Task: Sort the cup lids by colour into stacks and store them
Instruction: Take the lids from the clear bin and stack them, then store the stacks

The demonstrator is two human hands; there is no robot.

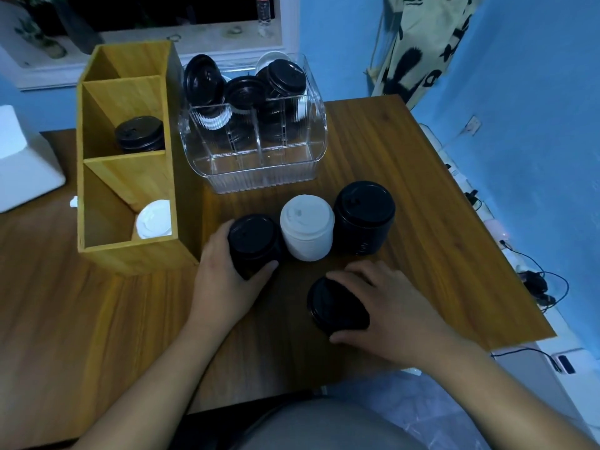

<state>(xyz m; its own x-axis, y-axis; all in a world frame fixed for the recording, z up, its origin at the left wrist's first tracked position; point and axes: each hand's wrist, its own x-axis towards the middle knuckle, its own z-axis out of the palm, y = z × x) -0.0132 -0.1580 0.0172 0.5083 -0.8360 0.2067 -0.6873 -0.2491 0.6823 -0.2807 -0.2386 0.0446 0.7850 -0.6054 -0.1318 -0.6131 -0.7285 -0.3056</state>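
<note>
Left hand (224,280) curled round a short black stack (251,238) of lids, thumb across the near side, fingers round the far side. Right hand (389,306) clamped likewise on a second black stack (331,306), thumb below, fingers over the upper edge; tipped toward the camera rather than standing flat. Both stacks low over the table (422,151) toward its front, the first just right of the wooden organiser (130,254), the second nearer the body and apart from the rest.

Could go wrong in the joining. Setting one black stack on the other off-centre, or squeezing only the lower lids, would probably let the upper ones slide and spill. Could also knock the white stack (306,228), standing just beside the left-hand one, or the tall black stack (363,216) to its right, with a careless wrist. Dim light besides, so easy to miss a stray lid of the wrong colour.

Glossy, round and tightly nested, by the look of it, each top lid raised at the rim with a small sip hole; the white ones duller by comparison.

Further out: black lids (139,134) already in the organiser's middle compartment, a white lid (152,219) in the nearest. Behind, a clear bin (259,177) with loose black and white lids, not yet sorted.
</note>
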